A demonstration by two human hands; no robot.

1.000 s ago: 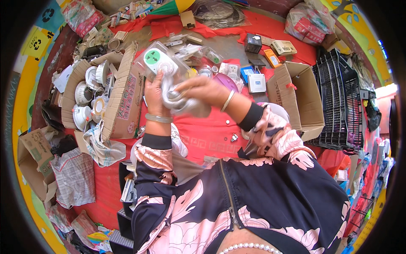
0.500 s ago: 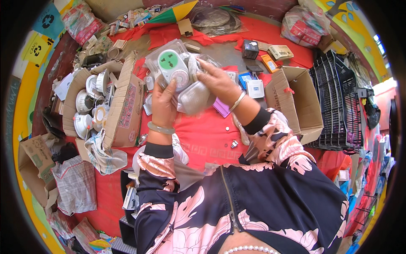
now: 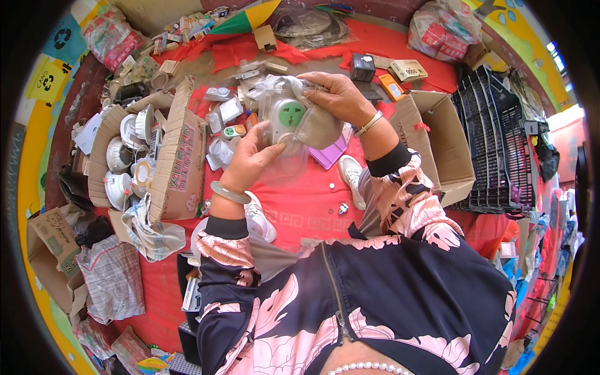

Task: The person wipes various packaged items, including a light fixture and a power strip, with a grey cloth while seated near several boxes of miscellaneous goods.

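My left hand point(image 3: 242, 164) is closed on the near left edge of a clear plastic package point(image 3: 291, 167), thumb on top. Inside it sits a white plug socket with a round green face point(image 3: 290, 114). My right hand point(image 3: 342, 99) grips a grey-beige cloth point(image 3: 317, 127), which hangs against the right side of the package. Part of the socket is hidden by the cloth. Just left of the package, several white switches and sockets lie on red cloth, one with green and orange spots point(image 3: 234, 131). A pink-purple tray point(image 3: 326, 156) lies below my right hand.
At the left stands a cardboard box point(image 3: 181, 169) of round white lamp fittings. An open cardboard box point(image 3: 453, 134) and a black plastic crate point(image 3: 494, 147) stand at the right. Small boxes point(image 3: 409, 70) and stuffed plastic bags point(image 3: 444, 31) lie farther back. My shoes point(image 3: 352, 178) rest on the red cloth.
The package has moved right and slightly down, turning as it went. The cloth has shifted over its right side. Switches and sockets behind my left hand have come into view.
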